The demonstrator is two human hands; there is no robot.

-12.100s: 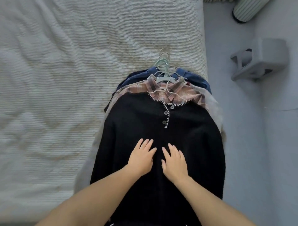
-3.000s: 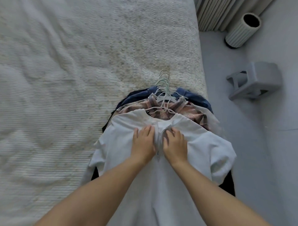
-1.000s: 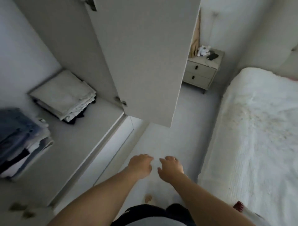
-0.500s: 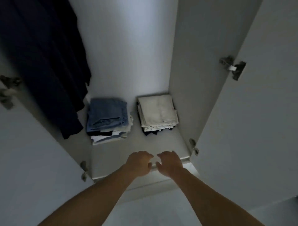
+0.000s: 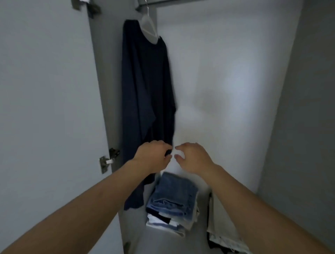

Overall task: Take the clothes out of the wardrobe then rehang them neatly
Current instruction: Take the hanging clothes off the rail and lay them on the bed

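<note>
Nearest the camera, both forearms reach forward into the open wardrobe. Left hand (image 5: 154,156) and right hand (image 5: 192,157) hover side by side, fingers loosely curled and holding nothing; whether the left fingertips brush the cloth I cannot tell. Just behind and above the left hand hangs the dark garment (image 5: 146,94), its long axis vertical, so the left hand is the nearer one. Its white hanger (image 5: 147,27) hooks over the rail (image 5: 155,2) high above, so lifting it off probably calls for an upward reach. Below the hands, folded jeans (image 5: 174,197) and a pale folded pile (image 5: 223,228) sit on the wardrobe floor, against the white back wall (image 5: 226,81).
</note>
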